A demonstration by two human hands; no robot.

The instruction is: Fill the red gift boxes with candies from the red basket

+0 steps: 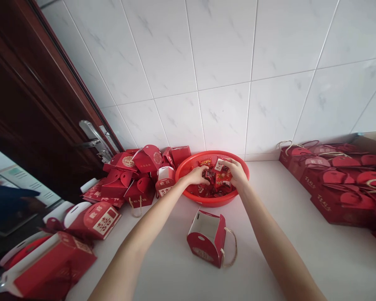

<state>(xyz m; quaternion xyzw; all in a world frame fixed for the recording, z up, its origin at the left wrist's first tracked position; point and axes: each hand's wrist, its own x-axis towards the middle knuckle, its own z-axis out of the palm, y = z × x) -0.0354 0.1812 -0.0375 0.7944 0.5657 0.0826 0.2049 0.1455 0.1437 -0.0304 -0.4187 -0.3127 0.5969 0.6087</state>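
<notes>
Both hands are reaching into a red plastic basket that's sitting far back on the white counter, right up against the tiled wall. The basket is holding a heap of red wrapped candies. The left hand is lying on the left part of the pile with its fingers curling down into the packets, so it's looking like a loose grab, though I can't tell whether it's actually closing on any of them. The right hand is sitting on the right part of the pile, fingers bent, and it seems to be pinching a red and white packet at the top of the heap.

Near the person, between the two forearms, a small red gift box is standing open on the counter, with a rope handle hanging off its right side. It's well apart from the basket.

To the left, a jumble of red gift boxes is piling up near a dark wooden door with a metal handle, some open and some lying on their sides. More of them are sprawling along the near left edge. Over on the right, closed red boxes with rope handles are lining up in neat rows.
</notes>
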